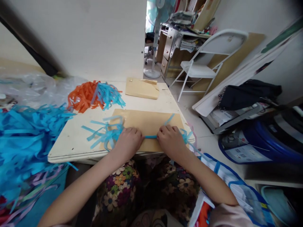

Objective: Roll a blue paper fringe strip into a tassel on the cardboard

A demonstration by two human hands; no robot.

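Note:
A twisted blue strand [151,137] runs taut between my two fists, over a brown cardboard piece [144,121] on the cream table. My left hand [131,138] is closed on the strand's left part, and loose blue strips [104,132] fan out beyond it. On the right, my right hand [170,138] is closed on the other part, with a few blue strips [186,135] sticking out past it. Both sets of fingertips are curled under and hidden.
Orange strips [81,96] and blue strips [110,94] lie behind at the left, beside a folded cardboard piece [142,89]. A large blue heap [30,138] borders the table's left side. A white chair [201,69] and blue drum [251,142] stand right.

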